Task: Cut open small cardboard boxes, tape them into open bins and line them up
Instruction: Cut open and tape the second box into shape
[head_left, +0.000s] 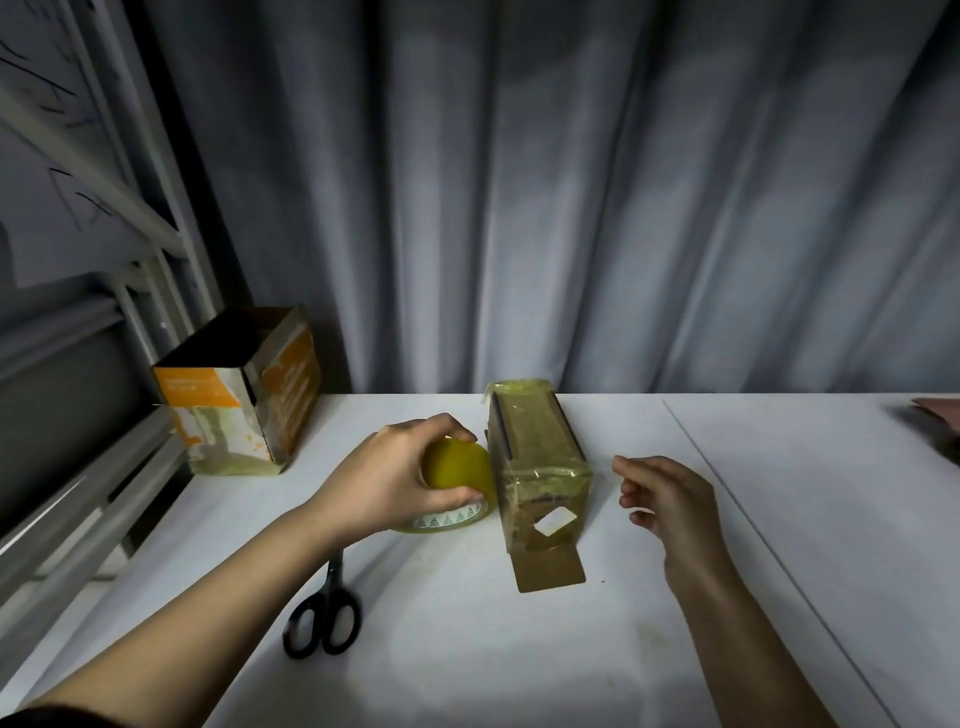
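Observation:
A long brown cardboard box wrapped in yellowish tape lies on the white table, with one flap folded out flat toward me. Just left of it my left hand grips a roll of yellowish tape, which touches the box's side. My right hand hovers to the right of the box with loosely curled fingers and holds nothing. An orange and white open box, taped round its base, stands upright at the back left.
Black-handled scissors lie on the table under my left forearm. A grey metal rack rises at the left edge. A grey curtain hangs behind the table. A dark reddish object sits at the far right.

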